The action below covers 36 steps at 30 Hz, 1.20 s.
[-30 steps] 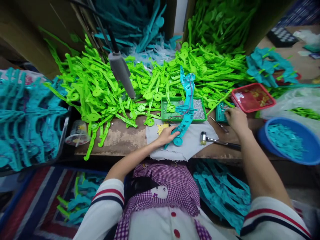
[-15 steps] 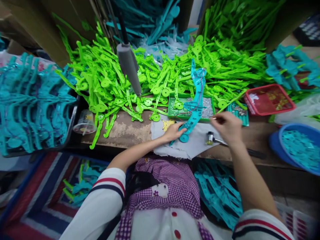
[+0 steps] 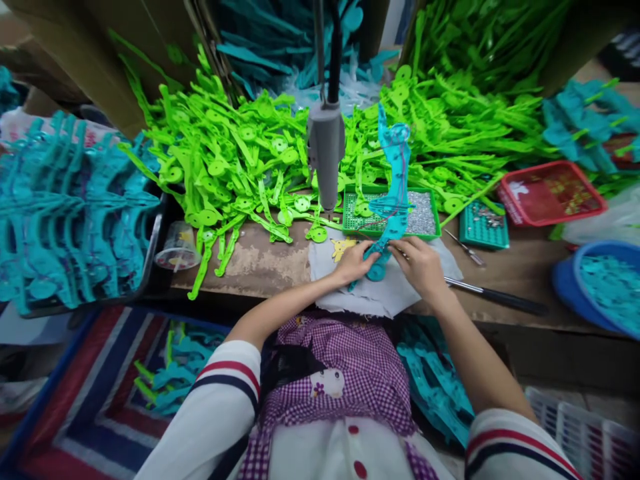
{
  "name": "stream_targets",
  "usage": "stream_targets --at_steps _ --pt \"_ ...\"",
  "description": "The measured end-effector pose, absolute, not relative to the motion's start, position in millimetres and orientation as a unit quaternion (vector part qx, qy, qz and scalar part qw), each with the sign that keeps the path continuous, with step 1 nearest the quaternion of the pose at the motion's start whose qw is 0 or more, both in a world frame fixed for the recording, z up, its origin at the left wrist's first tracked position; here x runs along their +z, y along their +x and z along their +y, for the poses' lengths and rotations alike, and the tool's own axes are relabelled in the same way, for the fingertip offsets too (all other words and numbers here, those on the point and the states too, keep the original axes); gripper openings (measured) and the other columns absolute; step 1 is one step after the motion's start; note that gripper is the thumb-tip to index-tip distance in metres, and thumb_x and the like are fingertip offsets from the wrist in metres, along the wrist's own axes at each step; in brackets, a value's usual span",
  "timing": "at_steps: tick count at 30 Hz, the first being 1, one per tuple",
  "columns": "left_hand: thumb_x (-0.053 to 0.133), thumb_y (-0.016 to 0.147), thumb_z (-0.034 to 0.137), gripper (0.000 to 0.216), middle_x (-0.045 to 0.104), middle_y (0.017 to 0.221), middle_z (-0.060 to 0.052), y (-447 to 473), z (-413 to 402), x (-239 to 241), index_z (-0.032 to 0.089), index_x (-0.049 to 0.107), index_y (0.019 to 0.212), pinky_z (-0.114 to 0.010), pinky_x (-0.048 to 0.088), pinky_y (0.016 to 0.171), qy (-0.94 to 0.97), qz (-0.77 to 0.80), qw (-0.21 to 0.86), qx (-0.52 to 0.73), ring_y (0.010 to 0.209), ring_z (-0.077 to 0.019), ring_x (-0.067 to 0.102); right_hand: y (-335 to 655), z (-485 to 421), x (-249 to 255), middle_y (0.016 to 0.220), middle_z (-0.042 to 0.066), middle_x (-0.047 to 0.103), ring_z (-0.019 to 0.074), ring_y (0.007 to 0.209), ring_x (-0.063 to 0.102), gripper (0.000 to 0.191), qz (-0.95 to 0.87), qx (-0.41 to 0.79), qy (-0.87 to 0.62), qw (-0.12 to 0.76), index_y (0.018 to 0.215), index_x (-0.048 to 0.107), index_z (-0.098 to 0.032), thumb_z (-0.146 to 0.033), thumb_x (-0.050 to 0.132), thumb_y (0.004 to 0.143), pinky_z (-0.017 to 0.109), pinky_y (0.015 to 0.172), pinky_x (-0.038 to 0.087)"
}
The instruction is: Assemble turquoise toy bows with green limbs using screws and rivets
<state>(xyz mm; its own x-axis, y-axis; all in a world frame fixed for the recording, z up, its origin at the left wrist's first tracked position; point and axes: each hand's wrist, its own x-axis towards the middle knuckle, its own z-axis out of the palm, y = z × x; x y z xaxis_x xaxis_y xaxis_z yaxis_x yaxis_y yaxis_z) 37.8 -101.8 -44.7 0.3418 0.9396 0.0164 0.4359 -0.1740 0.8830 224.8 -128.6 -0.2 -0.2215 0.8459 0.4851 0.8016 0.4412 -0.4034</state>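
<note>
A long teal plastic toy part (image 3: 393, 183) with thin red wires lies on a white cloth (image 3: 395, 290), its far end over a green tray of small silver screws (image 3: 430, 235). My left hand (image 3: 354, 263) grips its round near end. My right hand (image 3: 419, 264) is closed in a pinch against the same end from the right; what it pinches is hidden. A grey powered screwdriver (image 3: 325, 157) hangs just left of the part, tip above the bench.
A heap of bright green plastic arms (image 3: 235, 167) covers the back of the bench. Teal parts fill a tray (image 3: 70, 220) at left and a blue bowl (image 3: 607, 287) at right. A red tray (image 3: 550, 193), small teal box (image 3: 483, 227), tweezers (image 3: 465, 248) and hammer (image 3: 495, 297) lie right.
My right hand came from the small teal box at right over to the teal part's near end. The hanging screwdriver swung right toward the part. My left hand stayed on the part.
</note>
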Motion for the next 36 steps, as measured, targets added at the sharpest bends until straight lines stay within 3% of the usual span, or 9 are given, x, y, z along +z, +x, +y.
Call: stream_targets --at_steps 4,9,14,21,27,32,36 --pt "0.064 0.095 0.030 0.027 0.077 0.112 -0.006 35.6 -103.0 -44.8 0.018 0.068 0.119 -0.034 0.053 0.091 0.682 0.495 0.431 0.322 0.100 -0.0221 0.071 226.7 -144.5 8.4 0.096 0.007 0.072 0.0208 0.085 0.070 0.022 -0.701 0.052 -0.563 0.435 0.109 0.077 -0.026 -0.038 0.061 0.098 0.037 0.076 0.058" --pt "0.063 0.095 0.032 0.026 0.077 0.112 -0.007 34.8 -103.0 -43.9 0.019 0.069 0.117 -0.035 0.053 0.092 0.675 0.503 0.430 0.328 0.102 -0.0231 0.070 218.5 -130.6 -10.8 0.088 0.005 0.074 0.0184 0.068 0.068 0.031 -0.647 0.143 -0.580 0.475 0.106 0.073 -0.022 -0.049 0.064 0.095 0.034 0.063 0.059" --pt "0.064 0.095 0.031 0.027 0.077 0.112 -0.005 35.2 -102.8 -44.8 0.020 0.069 0.119 -0.035 0.054 0.092 0.676 0.507 0.428 0.320 0.099 -0.0217 0.071 209.1 -109.7 -26.1 0.090 0.008 0.074 0.0228 0.084 0.069 0.022 -0.721 0.043 -0.547 0.422 0.091 0.074 -0.025 -0.043 0.062 0.096 0.041 0.079 0.060" --pt "0.065 0.095 0.029 0.025 0.077 0.108 -0.005 34.1 -101.7 -47.1 0.019 0.069 0.117 -0.034 0.054 0.089 0.686 0.499 0.419 0.324 0.096 -0.0208 0.071 212.9 -100.0 -39.7 0.091 0.008 0.073 0.0215 0.083 0.067 0.024 -0.762 -0.020 -0.524 0.380 0.092 0.075 -0.028 -0.038 0.055 0.100 0.039 0.078 0.057" --pt "0.065 0.094 0.028 0.025 0.077 0.110 -0.006 34.5 -101.3 -47.8 0.018 0.069 0.117 -0.034 0.054 0.091 0.684 0.504 0.419 0.320 0.098 -0.0216 0.071 215.4 -103.2 -46.9 0.097 0.009 0.073 0.0230 0.088 0.068 0.020 -0.762 -0.005 -0.506 0.404 0.104 0.076 -0.027 -0.032 0.058 0.099 0.042 0.081 0.060" --pt "0.064 0.094 0.029 0.025 0.077 0.108 -0.005 35.1 -101.9 -48.4 0.019 0.069 0.116 -0.032 0.053 0.089 0.681 0.512 0.412 0.325 0.098 -0.0214 0.071 210.4 -122.4 -46.1 0.117 0.011 0.071 0.0250 0.108 0.068 0.032 -0.777 0.002 -0.489 0.396 0.128 0.069 -0.030 -0.025 0.055 0.100 0.045 0.091 0.059" --pt "0.065 0.094 0.030 0.026 0.078 0.104 -0.005 34.3 -102.1 -47.8 0.018 0.070 0.116 -0.031 0.053 0.086 0.678 0.517 0.414 0.319 0.094 -0.0208 0.071 260.5 -130.3 -26.9 0.119 0.011 0.069 0.0269 0.112 0.066 0.031 -0.695 -0.078 -0.555 0.450 0.126 0.069 -0.027 -0.029 0.057 0.098 0.047 0.097 0.055"
